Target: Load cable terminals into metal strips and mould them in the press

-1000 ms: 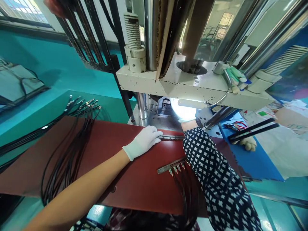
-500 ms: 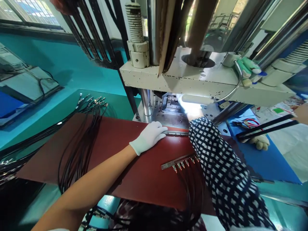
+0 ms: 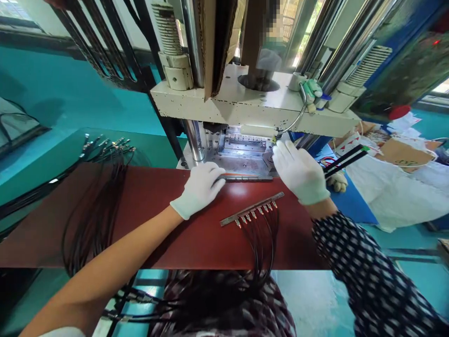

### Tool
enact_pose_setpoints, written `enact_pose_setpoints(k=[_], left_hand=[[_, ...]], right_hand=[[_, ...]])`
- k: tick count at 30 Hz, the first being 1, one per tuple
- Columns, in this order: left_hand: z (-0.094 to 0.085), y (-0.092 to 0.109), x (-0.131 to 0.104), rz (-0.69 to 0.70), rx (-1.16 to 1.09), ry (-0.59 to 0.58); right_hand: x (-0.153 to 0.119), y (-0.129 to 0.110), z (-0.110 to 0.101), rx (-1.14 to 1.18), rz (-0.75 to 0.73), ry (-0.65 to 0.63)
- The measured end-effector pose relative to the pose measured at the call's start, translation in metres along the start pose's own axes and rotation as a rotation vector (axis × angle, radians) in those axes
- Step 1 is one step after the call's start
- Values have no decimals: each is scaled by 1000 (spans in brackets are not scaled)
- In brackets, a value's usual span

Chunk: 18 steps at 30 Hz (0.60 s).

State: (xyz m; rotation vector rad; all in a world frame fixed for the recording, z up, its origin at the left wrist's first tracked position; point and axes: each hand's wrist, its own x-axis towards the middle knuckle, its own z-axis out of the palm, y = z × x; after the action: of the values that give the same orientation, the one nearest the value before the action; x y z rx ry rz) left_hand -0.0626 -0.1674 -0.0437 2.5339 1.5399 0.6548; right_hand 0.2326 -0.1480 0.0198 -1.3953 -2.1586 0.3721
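My left hand [image 3: 199, 189], in a white glove, has its thumb and fingers closed on the left end of a narrow slotted metal strip [image 3: 249, 178], which lies along the back edge of the red-brown board. In front of the press, to the right of its metal die [image 3: 243, 142], is my right hand [image 3: 298, 171], also gloved. Its fingers are stretched out and nothing shows in them. A second metal strip [image 3: 252, 209] lies slanted on the board between my hands. Several black cables [image 3: 259, 243] with metal connectors hang from it towards my lap.
The press's cream upper plate [image 3: 256, 110] spans above the die, with a lamp [image 3: 257, 131] on a bendable arm at its front. A bundle of black cables [image 3: 101, 201] crosses the red-brown board [image 3: 157, 196] at left. Black rods [image 3: 345, 161] stick out at right.
My right hand has come out from under the press plate, towards me and to the right, uncovering the die. My left hand stays at the strip's end. The view has shifted right.
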Motion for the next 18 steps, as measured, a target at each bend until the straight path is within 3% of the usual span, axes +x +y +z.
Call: enact_pose_setpoints(k=[3,5,8,9,11,14,15,16,18], left_hand=[[-7,54,-5,80,-74,-289],[-2,86,-4,44,-74,-450],[12,112,2,-40,-14,-482],[17,115,4,-50,-7,-471],[21,116,8,-46,-6,-469],[17,109,13,-35,-29,-478],[14,105,17,-31,-41,-478],[9,100,21,-27,-49,-473],[-1,88,33,-1,-79,-420]], right_hand=[[-57,21,-6,536,275,24],[-93,31,-1,734,439,43],[-129,32,16,1109,786,94],[-137,30,21,1187,844,121],[-146,20,30,1243,824,239],[-150,3,38,1307,755,489],[-150,-4,42,1366,769,506],[-150,-11,47,1453,809,448],[-149,-30,61,1672,907,153]])
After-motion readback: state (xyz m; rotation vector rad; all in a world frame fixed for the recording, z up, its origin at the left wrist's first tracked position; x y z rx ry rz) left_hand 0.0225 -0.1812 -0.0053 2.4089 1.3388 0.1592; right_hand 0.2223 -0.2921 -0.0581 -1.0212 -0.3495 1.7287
